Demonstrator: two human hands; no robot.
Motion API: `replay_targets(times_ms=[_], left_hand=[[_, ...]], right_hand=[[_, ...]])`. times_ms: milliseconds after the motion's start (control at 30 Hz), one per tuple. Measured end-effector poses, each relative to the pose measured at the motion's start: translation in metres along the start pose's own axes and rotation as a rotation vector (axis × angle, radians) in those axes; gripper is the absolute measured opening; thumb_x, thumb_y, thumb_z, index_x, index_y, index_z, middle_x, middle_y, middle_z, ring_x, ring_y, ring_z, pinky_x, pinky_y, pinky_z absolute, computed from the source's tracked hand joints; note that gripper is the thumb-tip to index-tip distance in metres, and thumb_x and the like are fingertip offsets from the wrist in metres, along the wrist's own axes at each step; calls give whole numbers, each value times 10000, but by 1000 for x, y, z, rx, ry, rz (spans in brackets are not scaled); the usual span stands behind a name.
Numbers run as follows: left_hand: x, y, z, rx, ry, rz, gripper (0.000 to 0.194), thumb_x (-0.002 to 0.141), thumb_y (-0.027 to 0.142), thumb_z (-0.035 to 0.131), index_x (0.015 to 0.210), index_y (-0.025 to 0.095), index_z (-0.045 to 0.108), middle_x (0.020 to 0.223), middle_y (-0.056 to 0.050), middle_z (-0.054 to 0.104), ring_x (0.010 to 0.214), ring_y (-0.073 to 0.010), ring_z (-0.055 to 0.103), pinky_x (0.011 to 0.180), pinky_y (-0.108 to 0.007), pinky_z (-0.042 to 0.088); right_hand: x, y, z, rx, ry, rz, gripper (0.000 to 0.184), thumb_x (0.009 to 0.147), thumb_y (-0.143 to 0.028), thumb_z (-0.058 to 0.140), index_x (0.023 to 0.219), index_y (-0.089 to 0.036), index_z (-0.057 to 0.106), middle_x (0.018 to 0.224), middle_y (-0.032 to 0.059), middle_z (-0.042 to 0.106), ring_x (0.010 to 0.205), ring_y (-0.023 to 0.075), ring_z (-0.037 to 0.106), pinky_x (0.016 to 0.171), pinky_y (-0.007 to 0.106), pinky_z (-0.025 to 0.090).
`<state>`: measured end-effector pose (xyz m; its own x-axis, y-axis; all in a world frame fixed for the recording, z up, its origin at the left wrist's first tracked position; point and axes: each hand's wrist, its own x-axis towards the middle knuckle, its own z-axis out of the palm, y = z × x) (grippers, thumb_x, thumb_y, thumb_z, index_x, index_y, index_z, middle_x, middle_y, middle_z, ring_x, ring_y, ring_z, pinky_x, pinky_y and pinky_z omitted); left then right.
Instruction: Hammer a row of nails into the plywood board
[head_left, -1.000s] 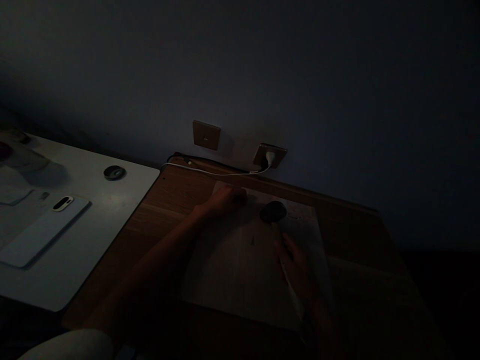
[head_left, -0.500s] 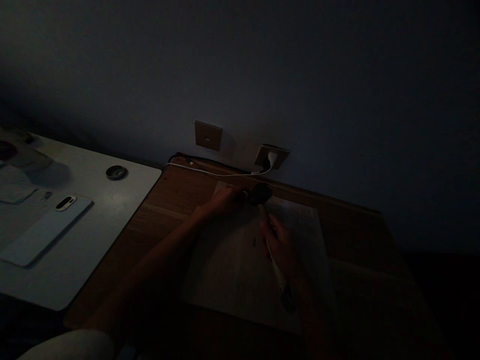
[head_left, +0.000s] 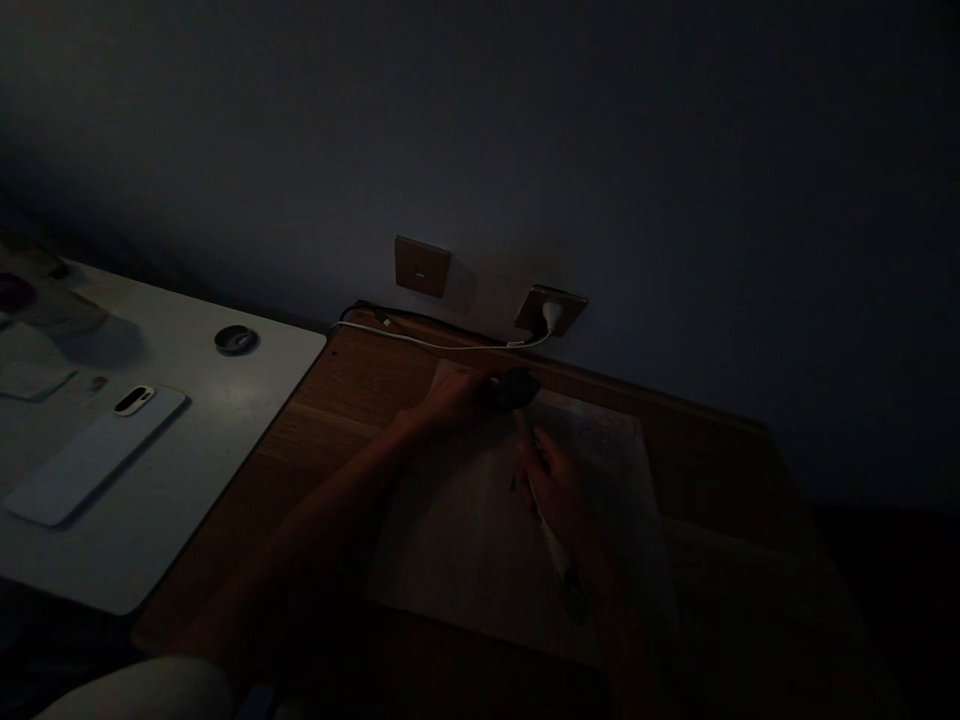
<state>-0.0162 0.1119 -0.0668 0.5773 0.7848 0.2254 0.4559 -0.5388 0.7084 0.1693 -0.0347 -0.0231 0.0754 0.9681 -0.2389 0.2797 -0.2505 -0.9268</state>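
The room is very dark. My right hand point(head_left: 559, 485) is closed round the pale handle of a hammer-like tool point(head_left: 553, 550). Its dark, rounded head point(head_left: 517, 388) lies at the far end, and its near end is dark too. At the far edge of a pale board point(head_left: 450, 540), my left hand point(head_left: 457, 395) is bent beside the tool's head. Its fingers look closed, but what they hold, if anything, is lost in shadow. A small dark piece point(head_left: 514, 483) lies on the board by my right fingers.
The board rests on a wooden table point(head_left: 330, 410) against the wall. A white cable point(head_left: 450, 347) runs along its back to a plug point(head_left: 551, 317) in a socket. On the white table point(head_left: 195, 450) at left are a phone point(head_left: 97, 460) and a round dark ring point(head_left: 235, 341).
The view has shifted slightly. The tool's head appears a little lower and further left, close to my left fingers. Both hands keep nearly the same places.
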Motion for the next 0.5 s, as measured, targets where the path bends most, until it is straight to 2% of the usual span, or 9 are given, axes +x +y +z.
replay_targets(times_ms=[167, 300, 500], left_hand=[[1, -4, 2, 0, 10, 21, 528, 840, 108, 672, 1362, 184, 690, 1102, -72, 830, 1000, -241, 799, 855, -302, 602], [1, -4, 2, -3, -5, 4, 525, 821, 111, 675, 1341, 185, 697, 1094, -66, 834, 1007, -250, 801, 827, -294, 594], [2, -3, -1, -22, -25, 5, 516, 855, 122, 651, 1368, 178, 649, 1133, -73, 818, 1043, -239, 787, 859, -291, 582]], right_hand=[[0, 0, 0, 4, 2, -15, 473, 939, -668, 592, 1100, -225, 631, 609, -82, 524, 374, 100, 420, 350, 236, 314], [-2, -1, 0, -9, 0, -30, 394, 960, -627, 583, 1002, -236, 612, 603, -77, 520, 387, 95, 426, 367, 228, 306], [-2, -4, -2, -17, -12, 5, 456, 930, -672, 609, 1048, -232, 630, 610, -67, 548, 388, 106, 425, 377, 243, 296]])
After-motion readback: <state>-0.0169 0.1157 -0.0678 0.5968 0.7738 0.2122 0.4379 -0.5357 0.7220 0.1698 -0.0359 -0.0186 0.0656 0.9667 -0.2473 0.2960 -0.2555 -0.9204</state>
